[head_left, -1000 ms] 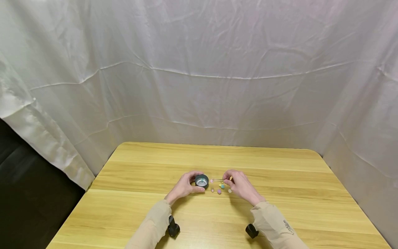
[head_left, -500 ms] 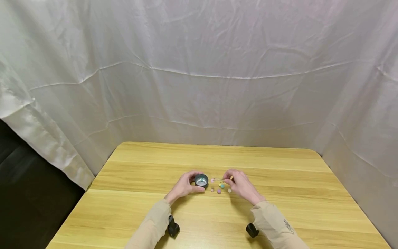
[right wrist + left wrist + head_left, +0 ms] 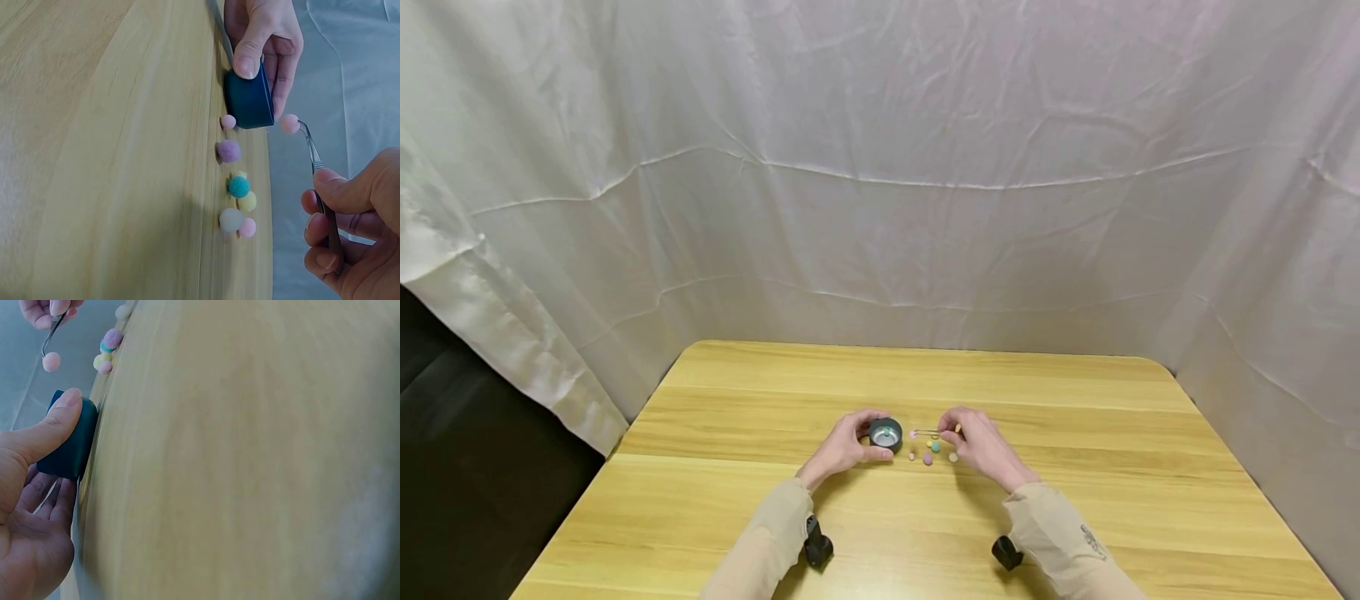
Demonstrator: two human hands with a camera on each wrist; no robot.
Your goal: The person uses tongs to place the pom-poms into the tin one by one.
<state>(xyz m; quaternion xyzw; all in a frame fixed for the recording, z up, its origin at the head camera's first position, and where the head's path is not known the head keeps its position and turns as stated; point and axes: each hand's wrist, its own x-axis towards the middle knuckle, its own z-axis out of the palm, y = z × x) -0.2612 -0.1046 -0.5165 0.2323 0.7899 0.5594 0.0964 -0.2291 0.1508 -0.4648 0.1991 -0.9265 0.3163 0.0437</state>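
Observation:
My left hand (image 3: 842,446) grips a small dark round container (image 3: 248,100), thumb on one side and fingers on the other. In the head view its mouth faces up, showing a silvery inside with something greenish in it. In my right hand (image 3: 977,447) is a pair of bent-tip tweezers (image 3: 314,153), pinched between thumb and fingers. Their tips hold a pink pom-pom (image 3: 289,124) in the air, just right of the container and above its rim level. On the table below lie several pom-poms: purple (image 3: 229,150), teal (image 3: 239,187), yellow (image 3: 248,201), white (image 3: 231,220) and smaller pink ones.
The wooden table (image 3: 715,500) reaches well beyond both hands. Pale curtains (image 3: 880,233) hang behind it and at the sides. Black wrist cameras (image 3: 817,546) stick out from both sleeves, low over the tabletop. A dark surface (image 3: 475,467) lies to the left.

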